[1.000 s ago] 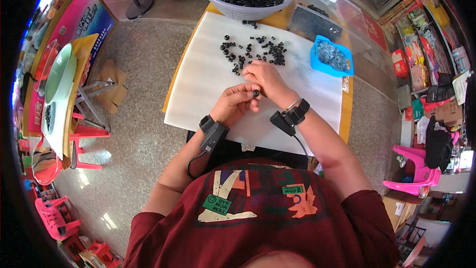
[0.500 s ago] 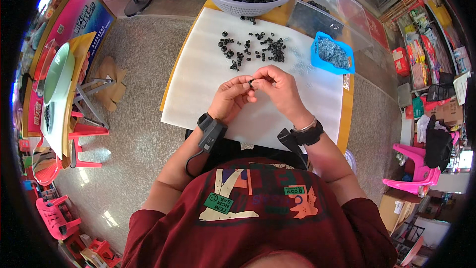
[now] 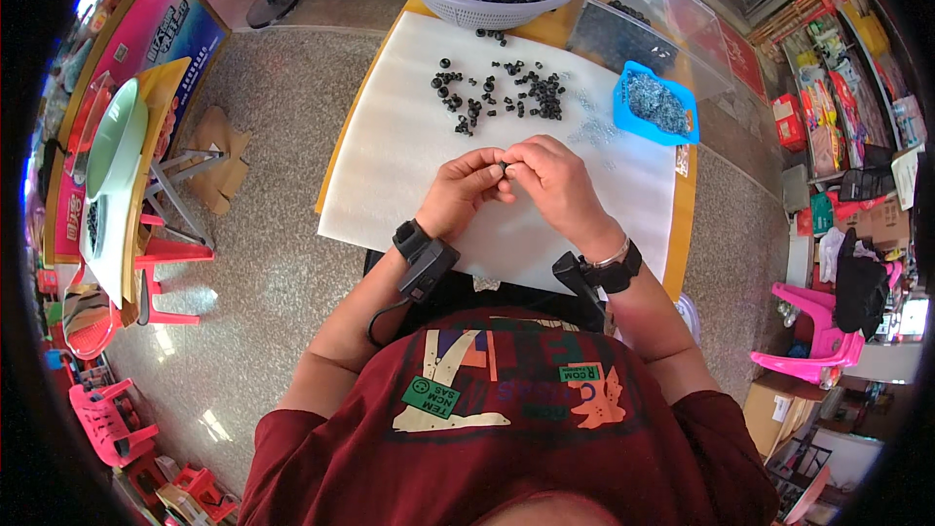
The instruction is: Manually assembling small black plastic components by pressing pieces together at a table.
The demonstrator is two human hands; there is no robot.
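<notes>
My left hand and my right hand meet over the near half of a white sheet on the table. Between their fingertips is a small black part, pinched from both sides and mostly covered, so its exact shape is hidden. Beyond the hands, several loose black parts lie scattered, some round and some like short stubs. To their right, small clear or silvery pieces are spread on the sheet. A blue basket at the right edge holds a heap of similar pieces.
A grey plastic colander full of black parts stands at the far edge, with a clear panelled box to its right. On the left are a side table with a green basin and a red stool. A pink chair stands at right.
Both hands have come slightly nearer to me. The right-hand fingers have closed further over the small black part and now cover more of it.
</notes>
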